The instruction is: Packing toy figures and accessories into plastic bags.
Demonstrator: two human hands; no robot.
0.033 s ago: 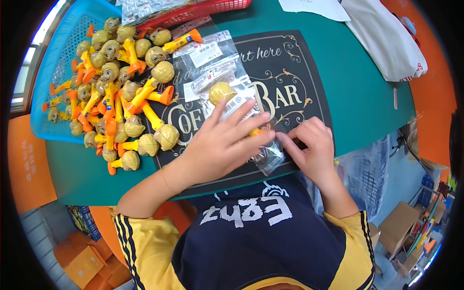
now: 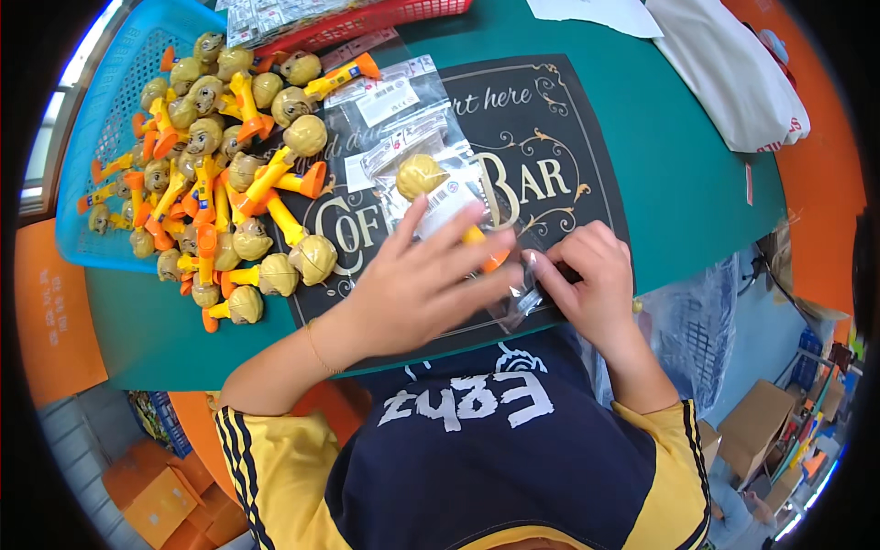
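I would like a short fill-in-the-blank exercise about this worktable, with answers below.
1. The toy partly under the left hand is inside a clear plastic ____ (three letters).
2. The thin bracelet is on the ____ wrist.
3. The mat has a ____ background.
4. The far-left basket is ____.

Missing words: bag; left; black; blue.

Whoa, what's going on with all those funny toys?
A person's spread left hand is over a clear plastic bag, with a golden-headed, yellow-and-orange toy seemingly inside. The right hand is curled, its thumb at the bag's edge. The bag lies over a black printed mat. More such toys are heaped at the left, in and beside a blue plastic basket.
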